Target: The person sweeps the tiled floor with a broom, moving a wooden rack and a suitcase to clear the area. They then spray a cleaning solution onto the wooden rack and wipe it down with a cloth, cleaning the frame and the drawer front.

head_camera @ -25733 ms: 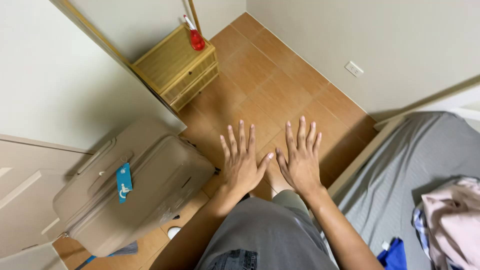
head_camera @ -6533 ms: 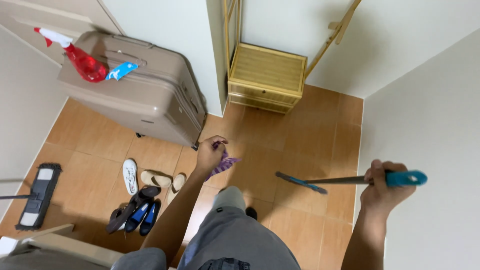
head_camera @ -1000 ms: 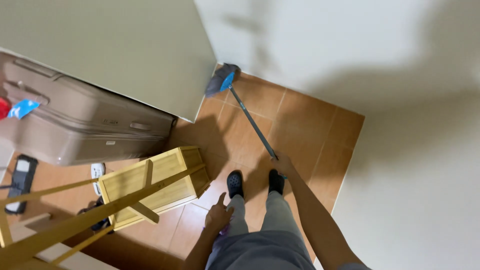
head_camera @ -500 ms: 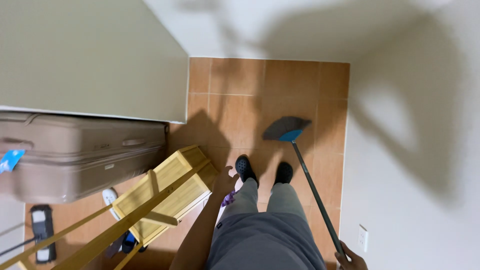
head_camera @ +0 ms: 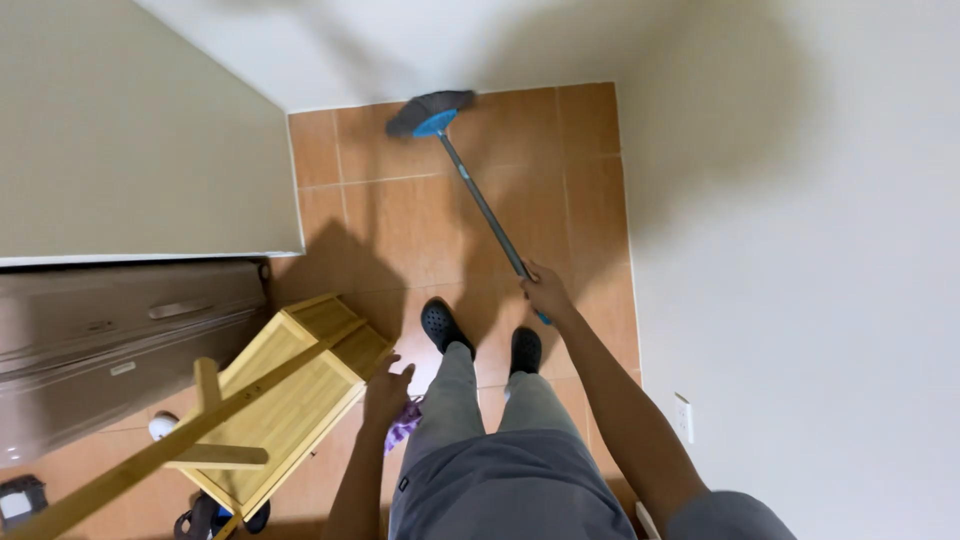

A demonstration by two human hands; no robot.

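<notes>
Sweeping is what I have in hand: my right hand [head_camera: 545, 290] is closed around the grey metal handle of the long broom [head_camera: 480, 205], gripping low on the shaft near its blue end cap, and the grey-bristled head with its blue collar [head_camera: 430, 112] sits on the orange-brown tiled floor [head_camera: 400, 220] at the far end, just short of the white wall [head_camera: 400, 40]. My left hand [head_camera: 385, 392] hangs near my left leg with a small purple cloth [head_camera: 404, 425] bunched under it; the fingers look loosely curled about the cloth, though I cannot tell how firmly they pinch it. To do this stroke well, I judge I should keep the bristles flat on the tiles and draw them towards my black clogs [head_camera: 440, 325] in one even pull, keeping the head off the far wall so dust is not flicked up against it. With a single-handed grip so far down the shaft, the head may wobble, so a steady wrist matters. On the near left, the slatted bamboo rack [head_camera: 290, 400] stands tilted, just beside my left hand, and the beige hard-shell suitcase [head_camera: 110, 340] lies beyond it; I would steer the stroke clear of both.
</notes>
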